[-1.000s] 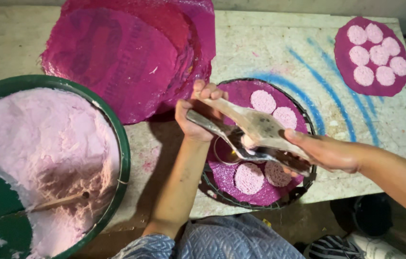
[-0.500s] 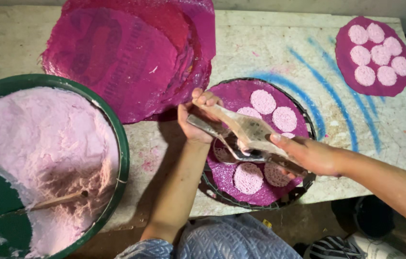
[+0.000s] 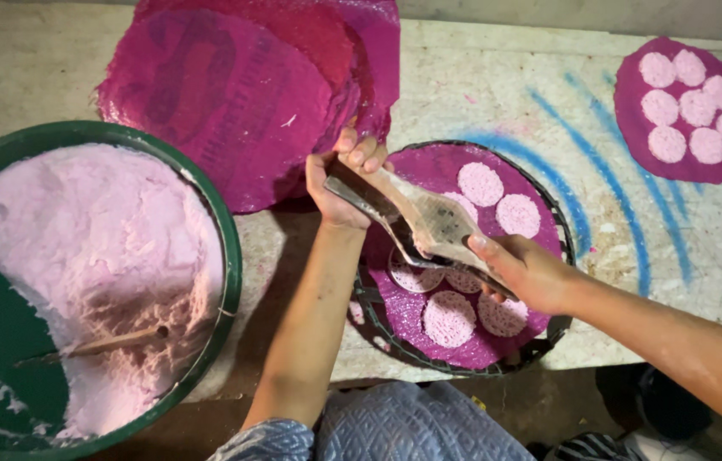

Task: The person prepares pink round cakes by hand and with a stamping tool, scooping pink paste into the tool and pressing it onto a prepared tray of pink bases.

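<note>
worn, paint-streaked tabletop (image 3: 497, 94) is being used. nearest, the green basin (image 3: 229, 282) of pink paste is sitting. beyond, a metal scoop (image 3: 429, 224) is being gripped closed by the left hand (image 3: 340, 183) and right hand (image 3: 527, 273) over the round tray (image 3: 559, 329); tilted, paste could be dripped onto pressed discs (image 3: 449, 318).

A pale, stained work table (image 3: 497, 77) is seen from above, its worn top marked with curved blue paint streaks (image 3: 600, 179) toward the right. Beyond the table's far edge a strip of grey wall (image 3: 566, 15) can be made out. Below the table's near edge a dark, shadowed floor (image 3: 549, 410) is shown. The tabletop is evenly lit, while the floor beneath is left dim.
</note>
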